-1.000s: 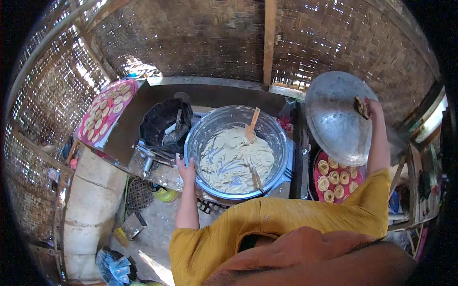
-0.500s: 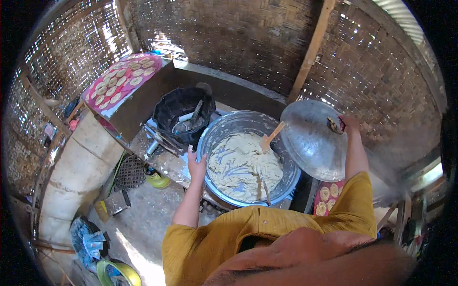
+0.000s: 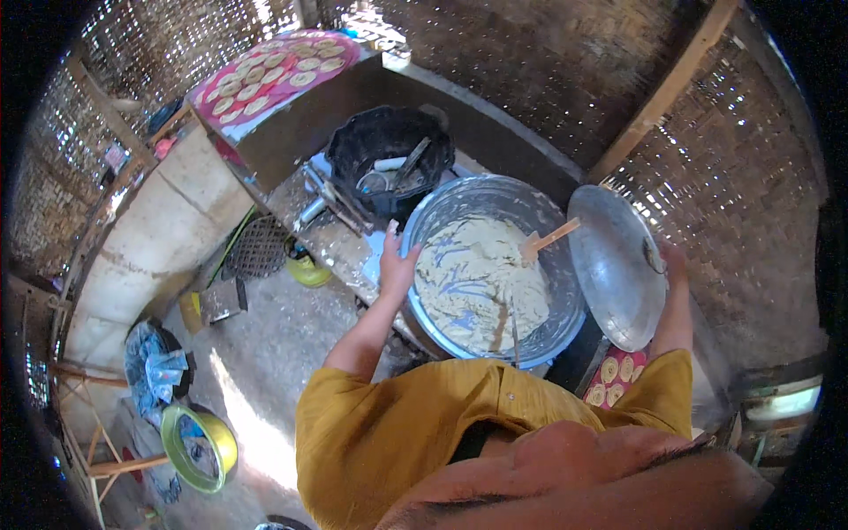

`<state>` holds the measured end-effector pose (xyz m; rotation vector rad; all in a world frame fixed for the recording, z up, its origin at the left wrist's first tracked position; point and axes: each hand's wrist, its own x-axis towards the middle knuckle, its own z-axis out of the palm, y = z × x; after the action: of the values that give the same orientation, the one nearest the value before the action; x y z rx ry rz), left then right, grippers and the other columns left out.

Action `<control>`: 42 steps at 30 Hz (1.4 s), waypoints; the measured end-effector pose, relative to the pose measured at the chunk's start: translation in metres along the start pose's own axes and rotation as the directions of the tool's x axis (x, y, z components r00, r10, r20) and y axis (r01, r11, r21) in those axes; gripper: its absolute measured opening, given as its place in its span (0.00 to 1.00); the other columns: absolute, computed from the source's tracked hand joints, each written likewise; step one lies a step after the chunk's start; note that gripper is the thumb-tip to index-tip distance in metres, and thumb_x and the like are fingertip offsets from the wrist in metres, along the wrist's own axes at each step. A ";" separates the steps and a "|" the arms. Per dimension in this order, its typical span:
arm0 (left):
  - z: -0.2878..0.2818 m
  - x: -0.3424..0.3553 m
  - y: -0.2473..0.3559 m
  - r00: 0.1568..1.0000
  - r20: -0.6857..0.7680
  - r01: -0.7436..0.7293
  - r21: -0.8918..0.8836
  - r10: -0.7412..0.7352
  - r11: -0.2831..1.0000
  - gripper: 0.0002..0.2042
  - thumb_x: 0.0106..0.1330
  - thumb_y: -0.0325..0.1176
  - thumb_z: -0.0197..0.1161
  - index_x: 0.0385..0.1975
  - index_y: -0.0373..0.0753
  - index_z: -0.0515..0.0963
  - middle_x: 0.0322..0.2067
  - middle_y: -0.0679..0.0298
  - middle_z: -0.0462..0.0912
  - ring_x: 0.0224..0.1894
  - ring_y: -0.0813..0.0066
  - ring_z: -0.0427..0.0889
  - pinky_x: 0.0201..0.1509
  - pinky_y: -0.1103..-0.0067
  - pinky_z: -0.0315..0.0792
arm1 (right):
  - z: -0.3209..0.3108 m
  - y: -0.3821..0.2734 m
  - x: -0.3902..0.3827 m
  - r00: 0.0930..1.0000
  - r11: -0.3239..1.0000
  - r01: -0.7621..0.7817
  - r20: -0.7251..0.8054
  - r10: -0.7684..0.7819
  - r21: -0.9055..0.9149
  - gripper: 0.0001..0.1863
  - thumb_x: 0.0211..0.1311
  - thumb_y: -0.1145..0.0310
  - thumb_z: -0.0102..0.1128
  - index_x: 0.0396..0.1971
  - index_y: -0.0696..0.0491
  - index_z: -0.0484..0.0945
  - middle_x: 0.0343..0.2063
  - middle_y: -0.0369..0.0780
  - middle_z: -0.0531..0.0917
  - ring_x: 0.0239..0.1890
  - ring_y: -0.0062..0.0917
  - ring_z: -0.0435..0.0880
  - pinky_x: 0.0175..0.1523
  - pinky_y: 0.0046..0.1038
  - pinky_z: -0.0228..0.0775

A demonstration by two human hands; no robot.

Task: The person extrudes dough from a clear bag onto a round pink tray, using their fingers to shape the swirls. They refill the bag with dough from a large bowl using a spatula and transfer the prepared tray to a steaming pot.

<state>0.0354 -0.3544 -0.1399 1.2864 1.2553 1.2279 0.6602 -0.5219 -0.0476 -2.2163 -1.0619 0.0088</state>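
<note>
Right hand (image 3: pixel 675 260) gripping lid (image 3: pixel 611 278) by handle (image 3: pixel 651 256) — lid just left of it, tilted, long axis running bodyward, left hand (image 3: pixel 398 269) farther off. Left hand spread, basin (image 3: pixel 495 196) directly right (rim contact unclear). Black tub (image 3: pixel 375 141) beyond.

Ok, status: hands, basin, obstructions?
Right hand holding metal lid. Left hand open at rim of blue basin. Possibly in the way: spatula propped in dough.

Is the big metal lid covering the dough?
No, the right hand holds the lid by its handle, and the pale dough lies uncovered.
</note>
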 end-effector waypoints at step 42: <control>-0.011 0.001 0.011 0.992 0.124 -0.001 -0.104 0.014 0.995 0.32 0.51 0.26 0.57 0.56 0.36 0.49 0.42 0.51 0.72 0.41 0.67 0.72 0.46 0.79 0.63 | 0.110 -0.311 -0.279 0.908 0.729 0.396 0.356 -0.221 -0.558 0.29 0.43 0.62 0.58 0.48 0.53 0.63 0.39 0.43 0.70 0.44 0.35 0.68 0.44 0.32 0.64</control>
<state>0.0255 -0.3546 -0.1283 1.2732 1.0848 1.1835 0.2285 -0.5150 -0.0290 -2.6245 -1.7960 -0.2322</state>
